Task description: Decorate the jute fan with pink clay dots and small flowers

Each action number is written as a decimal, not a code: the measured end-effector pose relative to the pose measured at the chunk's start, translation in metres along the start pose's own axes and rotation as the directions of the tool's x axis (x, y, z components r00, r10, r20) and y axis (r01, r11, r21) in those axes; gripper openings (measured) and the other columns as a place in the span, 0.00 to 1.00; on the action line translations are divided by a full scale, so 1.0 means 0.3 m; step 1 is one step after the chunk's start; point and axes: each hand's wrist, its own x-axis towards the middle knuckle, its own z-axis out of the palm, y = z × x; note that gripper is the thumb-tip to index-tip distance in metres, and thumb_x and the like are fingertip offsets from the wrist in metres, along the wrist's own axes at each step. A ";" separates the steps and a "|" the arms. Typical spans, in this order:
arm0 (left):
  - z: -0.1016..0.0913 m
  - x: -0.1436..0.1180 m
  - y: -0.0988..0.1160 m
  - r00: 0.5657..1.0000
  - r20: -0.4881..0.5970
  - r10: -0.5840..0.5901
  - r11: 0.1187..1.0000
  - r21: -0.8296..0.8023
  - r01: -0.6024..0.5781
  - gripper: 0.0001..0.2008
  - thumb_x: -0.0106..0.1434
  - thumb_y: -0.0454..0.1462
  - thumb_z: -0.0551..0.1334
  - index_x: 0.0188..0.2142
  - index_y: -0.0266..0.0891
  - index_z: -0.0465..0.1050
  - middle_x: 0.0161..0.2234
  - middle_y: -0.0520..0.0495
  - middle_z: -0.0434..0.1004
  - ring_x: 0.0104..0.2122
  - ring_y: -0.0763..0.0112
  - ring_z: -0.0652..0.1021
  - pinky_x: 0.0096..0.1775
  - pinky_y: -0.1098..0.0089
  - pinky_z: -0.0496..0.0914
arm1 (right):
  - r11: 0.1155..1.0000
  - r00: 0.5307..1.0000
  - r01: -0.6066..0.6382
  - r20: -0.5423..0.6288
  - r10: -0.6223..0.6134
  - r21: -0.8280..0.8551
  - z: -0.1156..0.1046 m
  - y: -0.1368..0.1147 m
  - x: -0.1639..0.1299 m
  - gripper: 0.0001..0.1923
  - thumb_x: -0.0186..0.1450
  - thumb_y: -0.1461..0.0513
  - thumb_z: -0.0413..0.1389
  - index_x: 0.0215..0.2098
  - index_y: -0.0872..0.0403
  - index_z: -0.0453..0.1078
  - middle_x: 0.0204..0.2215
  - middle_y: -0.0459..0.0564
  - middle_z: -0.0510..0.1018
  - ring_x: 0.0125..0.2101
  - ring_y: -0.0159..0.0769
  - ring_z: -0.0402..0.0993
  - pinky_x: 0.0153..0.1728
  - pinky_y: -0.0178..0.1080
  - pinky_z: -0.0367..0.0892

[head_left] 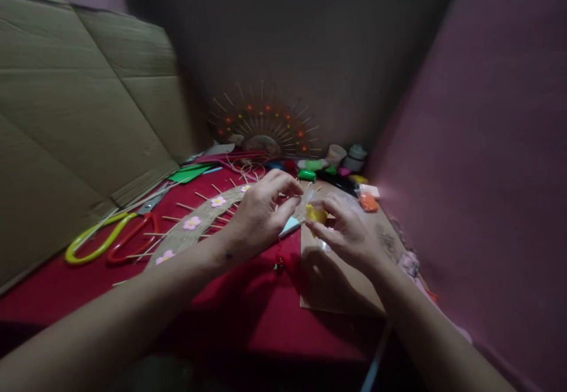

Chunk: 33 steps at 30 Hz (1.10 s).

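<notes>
Far left: yellow and red scissors [110, 237] on red cloth [248, 309], no writing legible. Left hand [259, 212] pinches clear plastic bag [309, 196]; right hand [349, 232] fingers closed on yellow piece [316, 214], center, over cardboard sheet [345, 288].

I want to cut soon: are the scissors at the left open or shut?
Shut, it seems: the scissors lie flat on the red cloth, handle loops close together; blades partly hidden.
</notes>
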 end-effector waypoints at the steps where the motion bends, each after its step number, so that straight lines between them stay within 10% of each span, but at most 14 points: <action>1: 0.005 -0.003 -0.007 1.000 0.015 -0.023 1.000 -0.004 0.023 0.06 0.61 0.29 0.57 0.33 0.36 0.71 0.34 0.48 0.72 0.36 0.72 0.72 0.40 0.70 0.67 | 1.000 1.000 0.011 -0.020 -0.011 -0.007 0.006 0.002 0.001 0.09 0.60 0.64 0.57 0.40 0.55 0.69 0.32 0.49 0.68 0.33 0.34 0.67 0.33 0.36 0.64; 14: 0.025 0.010 -0.076 0.930 0.213 -0.300 0.904 -0.248 0.348 0.04 0.55 0.30 0.60 0.29 0.35 0.75 0.23 0.52 0.73 0.22 0.76 0.73 0.27 0.74 0.68 | 1.000 0.997 0.028 0.068 -0.027 -0.008 0.024 0.002 0.029 0.08 0.61 0.65 0.54 0.40 0.53 0.69 0.35 0.50 0.75 0.36 0.37 0.69 0.38 0.40 0.64; 20: 0.042 -0.013 -0.112 0.998 0.058 0.014 0.994 -0.110 -0.007 0.05 0.58 0.33 0.62 0.33 0.39 0.78 0.29 0.50 0.76 0.28 0.74 0.74 0.31 0.74 0.68 | 0.999 0.991 -0.032 0.130 0.027 0.036 0.020 -0.010 0.019 0.05 0.63 0.65 0.51 0.37 0.55 0.67 0.32 0.49 0.72 0.33 0.34 0.66 0.36 0.38 0.63; 33: 0.049 -0.026 -0.104 0.919 0.247 0.306 0.858 0.346 -0.379 0.12 0.65 0.36 0.54 0.28 0.39 0.74 0.24 0.50 0.69 0.24 0.74 0.67 0.25 0.72 0.60 | 0.833 0.896 -0.361 0.403 0.186 0.419 -0.006 -0.025 0.031 0.11 0.58 0.59 0.57 0.23 0.55 0.60 0.20 0.40 0.63 0.22 0.25 0.56 0.23 0.31 0.55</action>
